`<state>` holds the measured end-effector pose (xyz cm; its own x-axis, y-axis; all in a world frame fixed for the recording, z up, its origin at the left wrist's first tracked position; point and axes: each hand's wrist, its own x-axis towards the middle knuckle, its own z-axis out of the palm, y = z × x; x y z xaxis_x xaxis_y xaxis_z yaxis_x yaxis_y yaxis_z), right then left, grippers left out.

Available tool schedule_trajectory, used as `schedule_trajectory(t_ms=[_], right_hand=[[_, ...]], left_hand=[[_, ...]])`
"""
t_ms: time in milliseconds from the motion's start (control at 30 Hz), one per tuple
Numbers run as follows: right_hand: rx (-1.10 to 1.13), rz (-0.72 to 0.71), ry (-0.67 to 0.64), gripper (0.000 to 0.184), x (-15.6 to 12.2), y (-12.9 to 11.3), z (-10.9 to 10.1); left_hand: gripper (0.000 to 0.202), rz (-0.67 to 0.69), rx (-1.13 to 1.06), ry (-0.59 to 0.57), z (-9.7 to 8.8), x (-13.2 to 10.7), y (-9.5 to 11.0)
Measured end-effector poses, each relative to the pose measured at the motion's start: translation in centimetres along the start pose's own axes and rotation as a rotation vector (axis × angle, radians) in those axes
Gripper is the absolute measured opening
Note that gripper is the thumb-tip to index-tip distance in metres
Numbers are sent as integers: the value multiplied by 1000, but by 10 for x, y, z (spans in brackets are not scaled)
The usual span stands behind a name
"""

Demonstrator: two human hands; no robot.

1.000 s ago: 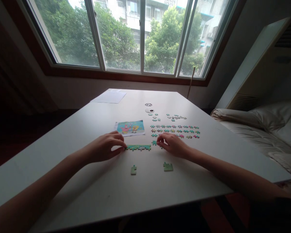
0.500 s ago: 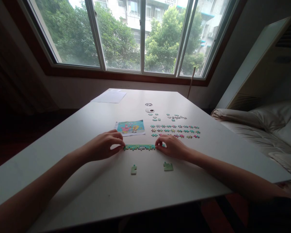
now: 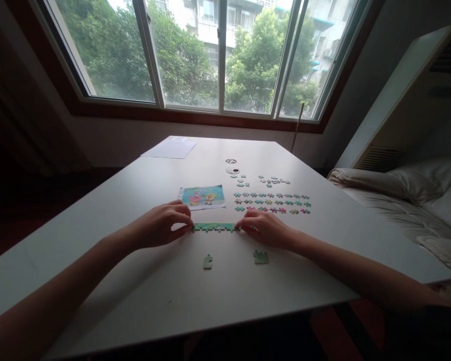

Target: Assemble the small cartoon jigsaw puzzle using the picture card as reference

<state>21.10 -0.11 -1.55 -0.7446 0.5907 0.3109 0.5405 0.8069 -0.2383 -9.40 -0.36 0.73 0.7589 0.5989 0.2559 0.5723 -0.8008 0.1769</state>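
A green strip of joined puzzle pieces (image 3: pixel 215 227) lies on the white table (image 3: pixel 218 296) between my hands. My left hand (image 3: pixel 161 225) pinches the strip's left end with curled fingers. My right hand (image 3: pixel 265 228) has its fingers closed on the strip's right end. Two loose green pieces, a single one (image 3: pixel 208 261) and a joined pair (image 3: pixel 260 257), lie nearer to me. Several small loose pieces (image 3: pixel 272 202) lie in rows beyond my right hand. A colourful reference picture (image 3: pixel 203 196) rests beyond the strip.
A white sheet of paper (image 3: pixel 170 148) lies at the table's far left. Two small round objects (image 3: pixel 232 166) sit near the far middle. A bed with pale bedding (image 3: pixel 409 193) stands to the right of the table. Large windows fill the far wall.
My right hand moved left and pushed a loose piece against the strip's right end; the strip now reaches my right fingers. My left hand has stayed at the left end.
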Motion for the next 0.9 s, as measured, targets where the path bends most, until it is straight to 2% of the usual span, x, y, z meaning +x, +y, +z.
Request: schedule_trajectory(t_ms=[267,500,900], right_hand=[[9,34,37,20,-5,12,-8],[45,143,54,15,-20,27,-11],[82,219,37,13,-21,22,-11]], left_hand=[[18,-13,8,-19,1,-1,-1],[17,-12,4,-21,2,-1,-1],[18,-14,2,-34,-1,0,1]])
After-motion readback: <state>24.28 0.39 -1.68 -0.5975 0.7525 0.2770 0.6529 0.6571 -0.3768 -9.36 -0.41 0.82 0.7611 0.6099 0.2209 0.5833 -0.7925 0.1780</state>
